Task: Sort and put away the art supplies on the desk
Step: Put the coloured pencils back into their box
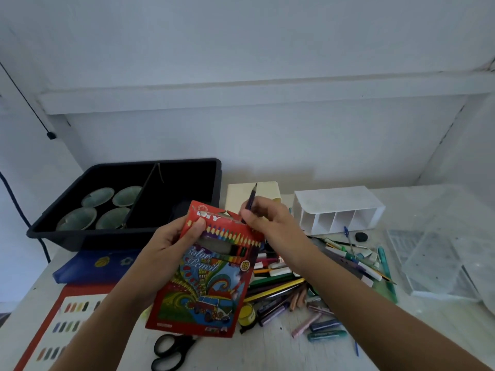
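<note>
My left hand (pixel 171 242) grips a red colour pencil box (pixel 209 279) by its upper left edge and holds it tilted above the desk. My right hand (pixel 267 220) pinches a dark purple pencil (pixel 252 196), tip pointing up, right at the box's open top. Below and to the right of the box lies a heap of loose pencils, pens and crayons (pixel 289 287).
A black tray (pixel 128 199) with several round dishes stands at the back left. A white compartment organiser (pixel 337 210) and a clear plastic case (pixel 439 253) are on the right. Black scissors (pixel 171 349), a blue pouch (pixel 96 263), a yellow paint jar (pixel 246 314) and a red colour chart (pixel 53 322) lie near me.
</note>
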